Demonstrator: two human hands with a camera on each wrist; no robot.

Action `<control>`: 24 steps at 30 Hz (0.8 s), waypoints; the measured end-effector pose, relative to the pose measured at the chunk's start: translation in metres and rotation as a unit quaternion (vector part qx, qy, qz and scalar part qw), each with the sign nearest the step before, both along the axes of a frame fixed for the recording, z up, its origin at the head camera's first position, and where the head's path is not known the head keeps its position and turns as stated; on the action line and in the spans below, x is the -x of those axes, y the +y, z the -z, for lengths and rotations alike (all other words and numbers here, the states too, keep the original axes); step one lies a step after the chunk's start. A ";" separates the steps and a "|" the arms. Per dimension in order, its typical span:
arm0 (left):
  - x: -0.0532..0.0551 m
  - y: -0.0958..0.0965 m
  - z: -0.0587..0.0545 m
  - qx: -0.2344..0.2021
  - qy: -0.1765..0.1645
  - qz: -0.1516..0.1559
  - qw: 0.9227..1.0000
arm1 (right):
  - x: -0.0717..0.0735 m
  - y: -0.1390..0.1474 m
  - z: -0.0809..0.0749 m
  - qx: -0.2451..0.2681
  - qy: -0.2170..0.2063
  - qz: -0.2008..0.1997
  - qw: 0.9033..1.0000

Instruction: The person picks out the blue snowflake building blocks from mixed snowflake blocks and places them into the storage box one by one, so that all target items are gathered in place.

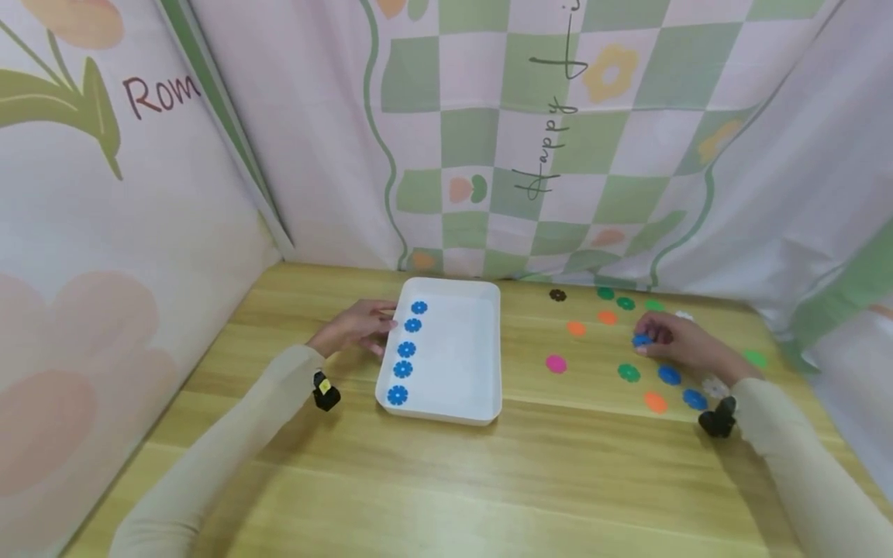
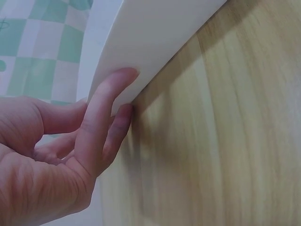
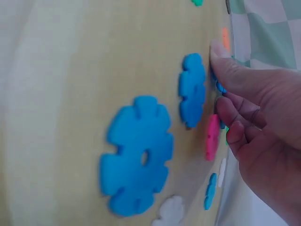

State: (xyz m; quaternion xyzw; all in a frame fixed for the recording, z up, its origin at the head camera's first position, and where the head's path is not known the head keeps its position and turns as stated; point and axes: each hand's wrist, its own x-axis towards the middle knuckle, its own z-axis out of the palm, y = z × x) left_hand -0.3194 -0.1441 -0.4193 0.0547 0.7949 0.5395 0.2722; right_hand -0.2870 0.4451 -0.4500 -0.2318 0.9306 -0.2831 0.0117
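In the head view, a white tray (image 1: 453, 403) stands on the table with several blue flower-shaped discs (image 1: 407, 349) in a column along its left side. My left hand (image 1: 357, 325) rests its fingertips on the tray's left side; the left wrist view shows the fingers (image 2: 96, 117) against the outer wall. Over at the right, my right hand (image 1: 673, 341) pinches a blue flower-shaped disc (image 1: 641, 340) between thumb and fingers. That disc is mostly hidden by the hand in the right wrist view. Two loose blue discs (image 1: 670, 375) lie just below this hand.
Loose discs are scattered on the table's right: orange (image 1: 655, 401), green (image 1: 629, 373), pink (image 1: 556, 363), dark brown (image 1: 557, 295) and white (image 1: 715, 387). Patterned curtains (image 1: 474, 139) hang behind the table and at its sides.
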 end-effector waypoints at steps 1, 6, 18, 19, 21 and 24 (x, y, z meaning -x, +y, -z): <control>0.000 0.000 0.000 -0.004 0.000 0.001 1.000 | 0.001 0.000 -0.001 -0.005 -0.004 0.005 1.000; 0.000 0.002 0.000 -0.004 -0.002 -0.001 1.000 | 0.006 0.000 -0.004 -0.034 -0.011 0.018 0.999; 0.001 0.004 -0.002 0.014 -0.002 -0.016 1.000 | 0.006 -0.044 -0.045 0.074 -0.080 0.016 0.994; 0.000 0.004 -0.002 0.014 -0.002 -0.016 1.000 | 0.007 -0.051 -0.049 0.087 -0.092 0.018 0.992; -0.001 0.003 -0.003 0.014 -0.001 -0.016 1.000 | 0.010 -0.065 -0.056 0.116 -0.116 0.021 0.986; -0.002 0.003 -0.003 0.012 0.000 -0.015 1.000 | 0.016 -0.085 -0.062 0.163 -0.148 0.031 0.975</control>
